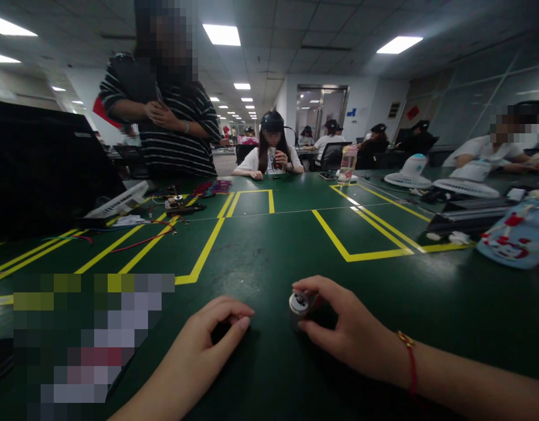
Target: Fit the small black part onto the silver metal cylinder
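Observation:
A small cylindrical motor [299, 302] stands upright on the green tabletop, its pale round end face up with a dark centre. My right hand [346, 327] is closed around it, thumb on the near side and index finger at the far top edge. The motor's lower body is in shadow and partly hidden by the fingers. To the left, my left hand [214, 333] rests on the table with fingers curled and thumb tip close against the index finger. Nothing shows in it, and it is apart from the motor.
Yellow tape [208, 251] marks areas on the green table [269, 251]. Loose wires and parts [175, 202] lie at left, near a dark monitor [45, 169]. At right are white fans [410, 172] and a blue patterned bag [517, 231]. People sit and stand beyond.

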`<state>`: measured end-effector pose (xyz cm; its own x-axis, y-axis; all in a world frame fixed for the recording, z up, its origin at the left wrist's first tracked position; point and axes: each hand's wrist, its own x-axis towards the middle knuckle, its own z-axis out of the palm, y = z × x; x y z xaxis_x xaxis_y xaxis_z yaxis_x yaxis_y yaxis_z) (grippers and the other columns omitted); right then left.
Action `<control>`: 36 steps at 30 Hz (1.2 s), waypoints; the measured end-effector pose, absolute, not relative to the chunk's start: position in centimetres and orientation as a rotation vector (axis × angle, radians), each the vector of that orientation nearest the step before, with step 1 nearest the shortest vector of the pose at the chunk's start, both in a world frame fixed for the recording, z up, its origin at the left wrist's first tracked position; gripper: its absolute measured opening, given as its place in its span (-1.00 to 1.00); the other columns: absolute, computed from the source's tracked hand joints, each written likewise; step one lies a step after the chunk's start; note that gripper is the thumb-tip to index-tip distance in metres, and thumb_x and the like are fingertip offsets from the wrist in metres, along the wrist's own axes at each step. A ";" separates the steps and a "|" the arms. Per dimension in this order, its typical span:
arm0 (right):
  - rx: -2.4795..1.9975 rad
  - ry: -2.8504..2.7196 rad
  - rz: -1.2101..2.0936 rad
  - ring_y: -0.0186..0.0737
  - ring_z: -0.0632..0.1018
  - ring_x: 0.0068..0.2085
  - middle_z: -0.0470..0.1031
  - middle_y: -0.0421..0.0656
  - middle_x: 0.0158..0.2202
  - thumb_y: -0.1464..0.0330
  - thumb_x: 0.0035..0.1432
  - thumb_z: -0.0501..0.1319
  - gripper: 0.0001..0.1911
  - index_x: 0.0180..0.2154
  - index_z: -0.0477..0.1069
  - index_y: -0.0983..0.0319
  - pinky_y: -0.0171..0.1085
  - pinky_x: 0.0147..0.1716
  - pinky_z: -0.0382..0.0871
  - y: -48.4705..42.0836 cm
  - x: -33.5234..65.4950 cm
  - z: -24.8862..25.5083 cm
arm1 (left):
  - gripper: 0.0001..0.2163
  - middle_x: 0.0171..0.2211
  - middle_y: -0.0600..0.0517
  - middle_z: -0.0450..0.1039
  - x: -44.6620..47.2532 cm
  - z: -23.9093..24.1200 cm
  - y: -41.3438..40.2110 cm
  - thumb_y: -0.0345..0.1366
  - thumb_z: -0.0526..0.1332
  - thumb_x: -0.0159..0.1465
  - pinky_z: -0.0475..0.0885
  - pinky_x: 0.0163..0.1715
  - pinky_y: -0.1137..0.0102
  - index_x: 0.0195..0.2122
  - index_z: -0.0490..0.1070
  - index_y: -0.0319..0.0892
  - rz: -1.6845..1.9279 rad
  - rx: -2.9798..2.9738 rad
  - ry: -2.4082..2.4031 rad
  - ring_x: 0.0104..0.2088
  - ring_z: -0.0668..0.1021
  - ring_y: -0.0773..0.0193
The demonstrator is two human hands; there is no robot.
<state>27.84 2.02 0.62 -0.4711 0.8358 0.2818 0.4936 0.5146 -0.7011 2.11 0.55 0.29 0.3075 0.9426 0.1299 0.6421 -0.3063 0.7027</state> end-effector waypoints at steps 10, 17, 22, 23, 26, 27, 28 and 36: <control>-1.101 -2.063 0.981 -0.42 0.44 -0.16 0.41 -0.24 -0.12 0.36 0.08 0.24 -0.60 -0.02 0.27 0.16 -0.37 -0.15 0.36 2.4 27.9 -0.5 | -0.88 -0.27 0.05 0.49 8.8 3.8 1.6 -0.37 0.20 0.28 0.38 -0.19 0.33 -0.31 0.54 -0.07 0.876 2.194 1.276 -0.21 0.51 0.19; -1.105 -2.081 0.968 -0.42 0.43 -0.17 0.40 -0.24 -0.13 0.35 0.08 0.24 -0.61 -0.02 0.28 0.16 -0.36 -0.17 0.33 2.3 27.9 -0.4 | -0.89 -0.29 0.06 0.50 9.1 3.9 2.2 -0.34 0.24 0.24 0.38 -0.22 0.33 -0.32 0.58 -0.05 0.844 2.112 1.298 -0.24 0.52 0.19; -1.114 -2.077 0.987 -0.43 0.42 -0.16 0.40 -0.25 -0.12 0.37 0.07 0.24 -0.59 -0.01 0.28 0.15 -0.37 -0.16 0.33 2.2 27.9 -0.2 | -0.89 -0.33 0.06 0.51 8.9 4.6 2.2 -0.33 0.23 0.26 0.38 -0.27 0.37 -0.33 0.57 -0.09 0.889 2.086 1.307 -0.27 0.52 0.21; -1.113 -2.078 0.984 -0.43 0.42 -0.17 0.40 -0.25 -0.12 0.37 0.07 0.24 -0.60 -0.01 0.28 0.15 -0.37 -0.16 0.33 2.2 27.9 -0.2 | -0.90 -0.33 0.07 0.51 8.7 4.7 2.2 -0.32 0.23 0.26 0.37 -0.28 0.37 -0.33 0.56 -0.09 0.899 2.081 1.323 -0.28 0.52 0.21; -1.113 -2.078 0.950 -0.43 0.43 -0.17 0.40 -0.26 -0.14 0.37 0.07 0.24 -0.60 -0.03 0.28 0.15 -0.38 -0.17 0.33 2.1 27.8 -0.2 | -0.91 -0.33 0.07 0.51 7.7 4.3 2.1 -0.28 0.24 0.25 0.37 -0.28 0.36 -0.32 0.56 -0.07 0.876 2.075 1.395 -0.29 0.52 0.20; -1.113 -2.078 0.935 -0.43 0.43 -0.17 0.40 -0.26 -0.13 0.38 0.06 0.24 -0.59 -0.02 0.27 0.14 -0.38 -0.17 0.33 2.1 27.8 -0.2 | -0.91 -0.33 0.07 0.51 7.4 3.9 2.0 -0.28 0.25 0.24 0.37 -0.27 0.35 -0.32 0.56 -0.07 0.849 2.077 1.413 -0.28 0.52 0.20; -1.112 -2.079 0.920 -0.43 0.43 -0.17 0.40 -0.26 -0.12 0.38 0.06 0.24 -0.57 0.00 0.27 0.13 -0.38 -0.16 0.33 2.1 27.8 -0.2 | -0.92 -0.33 0.07 0.51 7.1 3.4 2.0 -0.28 0.26 0.23 0.38 -0.26 0.34 -0.33 0.57 -0.06 0.816 2.081 1.423 -0.27 0.53 0.19; -1.096 -2.078 0.891 -0.40 0.43 -0.06 0.37 -0.24 -0.01 0.35 0.08 0.24 -0.49 0.09 0.24 0.08 -0.35 -0.03 0.34 2.2 27.8 -0.8 | -0.96 -0.32 0.06 0.55 7.2 -0.1 2.4 -0.28 0.34 0.16 0.35 -0.20 0.26 -0.37 0.60 -0.01 0.702 2.147 1.420 -0.22 0.51 0.09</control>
